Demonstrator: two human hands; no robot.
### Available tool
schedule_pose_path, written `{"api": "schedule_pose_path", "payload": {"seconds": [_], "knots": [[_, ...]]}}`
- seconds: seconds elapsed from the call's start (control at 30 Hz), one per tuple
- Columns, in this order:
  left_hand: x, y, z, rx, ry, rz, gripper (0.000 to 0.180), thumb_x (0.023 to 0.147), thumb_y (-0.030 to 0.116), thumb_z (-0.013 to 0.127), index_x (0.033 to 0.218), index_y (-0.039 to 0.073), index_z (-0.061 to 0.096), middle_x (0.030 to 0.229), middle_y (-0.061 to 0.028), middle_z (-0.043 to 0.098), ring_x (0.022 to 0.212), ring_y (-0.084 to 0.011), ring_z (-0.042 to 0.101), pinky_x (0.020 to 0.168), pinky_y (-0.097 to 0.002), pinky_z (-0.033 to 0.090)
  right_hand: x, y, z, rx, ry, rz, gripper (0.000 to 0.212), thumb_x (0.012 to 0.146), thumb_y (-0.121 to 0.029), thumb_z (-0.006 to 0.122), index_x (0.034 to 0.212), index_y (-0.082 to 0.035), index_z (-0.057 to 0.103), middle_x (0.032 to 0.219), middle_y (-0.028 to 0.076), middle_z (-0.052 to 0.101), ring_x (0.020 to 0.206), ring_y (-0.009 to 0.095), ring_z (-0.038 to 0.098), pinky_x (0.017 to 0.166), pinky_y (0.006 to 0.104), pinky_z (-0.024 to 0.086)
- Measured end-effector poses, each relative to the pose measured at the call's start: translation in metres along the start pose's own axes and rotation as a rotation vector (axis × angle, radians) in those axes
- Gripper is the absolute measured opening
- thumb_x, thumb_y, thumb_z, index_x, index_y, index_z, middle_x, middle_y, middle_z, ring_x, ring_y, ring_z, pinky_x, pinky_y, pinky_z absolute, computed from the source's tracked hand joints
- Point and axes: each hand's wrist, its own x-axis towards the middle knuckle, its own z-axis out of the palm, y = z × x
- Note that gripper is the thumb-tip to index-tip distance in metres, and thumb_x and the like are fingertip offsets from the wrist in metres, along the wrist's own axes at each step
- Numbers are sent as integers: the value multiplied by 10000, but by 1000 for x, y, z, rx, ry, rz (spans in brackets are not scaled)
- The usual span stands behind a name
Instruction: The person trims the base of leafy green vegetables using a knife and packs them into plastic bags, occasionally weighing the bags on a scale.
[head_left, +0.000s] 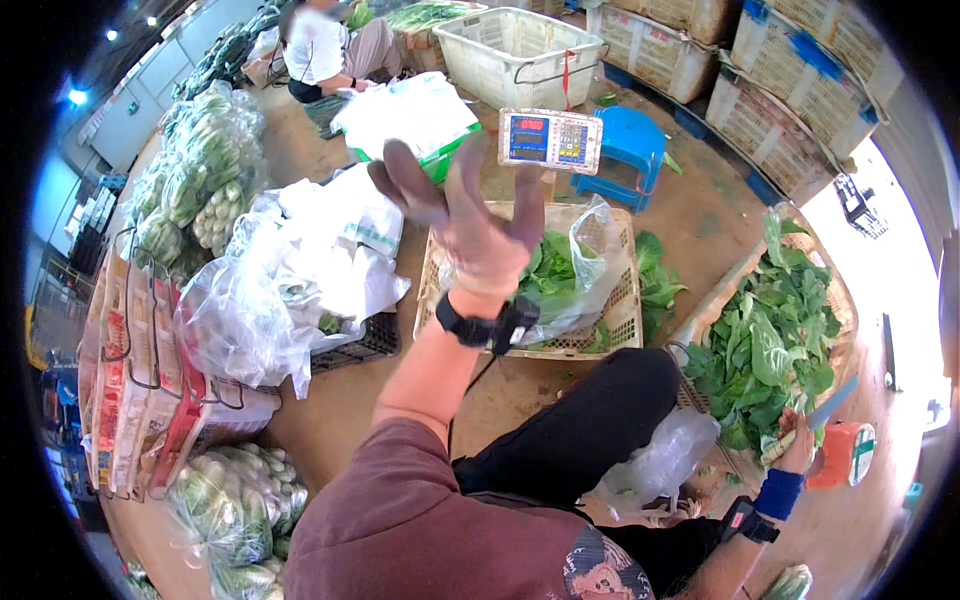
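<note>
My left hand, in a dark-fingered glove, is raised with its fingers spread and nothing in them. Below it a clear plastic bag with leafy greens lies in a shallow beige crate. Beside a crate heaped with loose greens, my right hand is closed around a knife. Its blue-grey blade points up and away to the right; the handle is hidden in my fingers. Pale stems of the greens lie close against that hand.
A digital scale stands behind the beige crate, near a blue stool. White bags and stacked crates are on the left. An orange roll-shaped thing sits right of my right hand. Another person sits at the back left.
</note>
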Motion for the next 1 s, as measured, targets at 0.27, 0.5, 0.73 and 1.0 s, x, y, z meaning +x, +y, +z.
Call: {"api": "schedule_pose_path", "payload": {"seconds": [0.27,0.5,0.73,1.0], "knots": [[64,5,6,-144,227,83,552,771,-21,552,1273,19,328,1346,-289,208,1010,-310,506,708,-337,515,-25,-1,-44,-44,57,-116,238,887,-252,490,874,-33,582,812,25,593,684,58,507,568,204,370],[-24,82,33,-355,-370,70,552,774,7,488,1304,10,330,1317,-250,328,1210,-394,347,987,-419,316,-60,21,-86,-379,148,-227,303,877,-265,490,897,2,632,767,47,604,712,129,526,663,278,406],[-195,267,0,-1127,-2003,674,446,772,301,555,1121,23,541,1091,-188,569,1016,-343,534,906,-382,400,-121,96,-58,-735,334,-129,612,649,-339,740,1039,59,487,967,198,546,906,282,533,770,379,430],[-351,299,-52,-538,-2367,643,411,783,253,542,1143,55,520,1090,-209,562,1017,-357,535,856,-417,433,-167,238,-26,-844,-87,200,455,660,-276,713,973,-19,506,1002,238,551,923,362,548,732,413,452]]}}
